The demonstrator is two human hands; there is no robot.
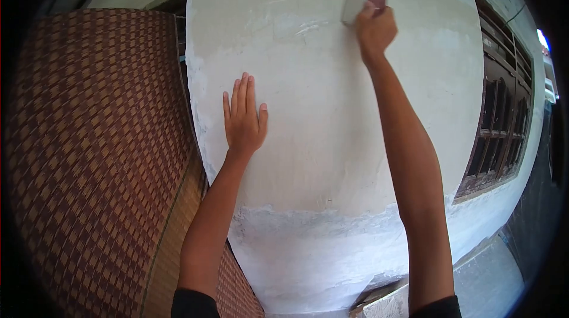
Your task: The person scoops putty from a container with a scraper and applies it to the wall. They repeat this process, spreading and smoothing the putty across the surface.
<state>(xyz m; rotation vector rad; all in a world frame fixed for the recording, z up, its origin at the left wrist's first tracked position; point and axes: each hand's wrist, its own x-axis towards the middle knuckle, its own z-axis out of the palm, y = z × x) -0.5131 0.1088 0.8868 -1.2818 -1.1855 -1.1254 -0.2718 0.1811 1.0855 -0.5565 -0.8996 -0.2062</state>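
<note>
My left hand (243, 117) lies flat against the pale plastered wall (308, 134), fingers stretched upward and thumb apart, holding nothing. Higher up and to the right, my right hand (376, 26) grips a piece of sandpaper (355, 7) and holds it against the wall. The sandpaper has a whitish face on its left and a reddish-brown part by the fingers; its edges are slightly blurred. White scuff marks (309, 26) show on the wall to the left of it.
A brown woven mat (101, 128) stands along the left side. On the right is a dark wooden window with a grille (501, 110). The lower wall (314, 253) is whiter and rougher, and a pale block-like object (382, 306) lies at its foot.
</note>
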